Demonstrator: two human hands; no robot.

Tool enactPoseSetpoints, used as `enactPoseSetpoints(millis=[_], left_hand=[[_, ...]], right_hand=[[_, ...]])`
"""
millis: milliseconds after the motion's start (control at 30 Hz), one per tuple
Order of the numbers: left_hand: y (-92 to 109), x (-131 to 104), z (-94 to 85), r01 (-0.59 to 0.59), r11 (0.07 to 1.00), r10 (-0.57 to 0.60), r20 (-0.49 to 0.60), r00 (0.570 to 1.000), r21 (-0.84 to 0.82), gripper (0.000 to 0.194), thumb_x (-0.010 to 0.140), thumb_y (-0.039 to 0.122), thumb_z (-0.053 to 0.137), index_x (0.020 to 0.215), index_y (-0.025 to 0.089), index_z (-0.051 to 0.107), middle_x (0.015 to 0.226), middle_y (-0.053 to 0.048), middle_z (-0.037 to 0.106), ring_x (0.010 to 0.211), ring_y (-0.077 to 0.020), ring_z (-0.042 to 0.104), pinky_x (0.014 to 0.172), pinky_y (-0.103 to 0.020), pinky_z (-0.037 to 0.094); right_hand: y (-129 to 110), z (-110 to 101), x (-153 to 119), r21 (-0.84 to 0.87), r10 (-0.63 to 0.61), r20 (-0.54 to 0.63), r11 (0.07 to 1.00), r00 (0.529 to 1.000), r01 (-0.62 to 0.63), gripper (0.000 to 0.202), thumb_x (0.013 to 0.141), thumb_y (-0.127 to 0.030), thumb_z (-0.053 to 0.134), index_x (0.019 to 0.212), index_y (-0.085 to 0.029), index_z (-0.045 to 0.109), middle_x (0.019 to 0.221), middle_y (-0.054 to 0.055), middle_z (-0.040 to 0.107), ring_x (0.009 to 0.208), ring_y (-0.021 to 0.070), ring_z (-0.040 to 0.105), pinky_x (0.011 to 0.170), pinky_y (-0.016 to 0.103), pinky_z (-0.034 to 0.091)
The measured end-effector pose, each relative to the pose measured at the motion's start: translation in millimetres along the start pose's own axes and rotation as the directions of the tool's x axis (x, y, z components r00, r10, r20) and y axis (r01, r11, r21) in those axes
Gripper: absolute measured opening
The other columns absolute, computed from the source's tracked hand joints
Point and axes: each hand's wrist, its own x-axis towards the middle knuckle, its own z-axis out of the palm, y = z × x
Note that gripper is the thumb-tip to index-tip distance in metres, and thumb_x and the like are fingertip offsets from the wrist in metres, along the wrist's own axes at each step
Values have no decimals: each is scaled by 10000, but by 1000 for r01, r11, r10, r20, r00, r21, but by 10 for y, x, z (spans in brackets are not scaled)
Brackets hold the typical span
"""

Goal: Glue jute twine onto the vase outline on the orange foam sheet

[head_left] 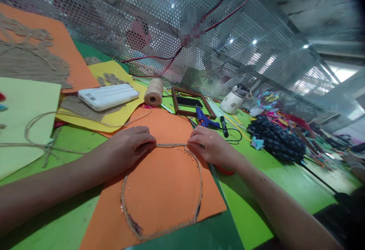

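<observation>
An orange sheet (pixel 162 189) lies before me, bearing a rounded outline of brown twine (pixel 200 181). Across the top of this outline runs a short straight length of twine (pixel 171 145). My left hand (pixel 128 147) pinches its left end, fingertips pressed together on the paper. At its right end my right hand (pixel 212 145) pinches the twine between thumb and fingers. The outline's upper left part is hidden beneath my left hand. Loose twine (pixel 37 122) curls over the pale sheet at the left.
Behind the orange sheet are a twine spool (pixel 154 91), a white power bank (pixel 108 96), a wooden frame (pixel 209 109), a blue glue gun (pixel 205 120) and a black marker (pixel 224 126). A white bottle (pixel 232 100) and dark checked cloth (pixel 276 138) are at right. Perforated metal stands behind.
</observation>
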Motion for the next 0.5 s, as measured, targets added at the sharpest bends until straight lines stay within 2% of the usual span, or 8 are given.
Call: enactPoseSetpoints(millis=[133, 500], left_hand=[[-18, -13, 10, 8, 1000, -8, 11, 1000, -3, 304, 951, 339, 454, 840, 200, 700, 795, -42, 651, 716, -152, 601, 655, -262, 432], [-20, -8, 7, -27, 999, 27, 30, 999, 21, 285, 952, 298, 465, 824, 202, 701, 778, -37, 628, 712, -151, 579, 650, -262, 417]], right_hand=[[1, 22, -6, 37, 17, -37, 999, 999, -15, 126, 913, -149, 577, 872, -153, 696, 844, 90, 652, 835, 197, 580, 723, 333, 468], [-63, 37, 9, -21, 15, 54, 1000, 998, -14, 172, 916, -124, 576, 864, -152, 738, 814, 75, 641, 788, 179, 551, 675, 313, 411]])
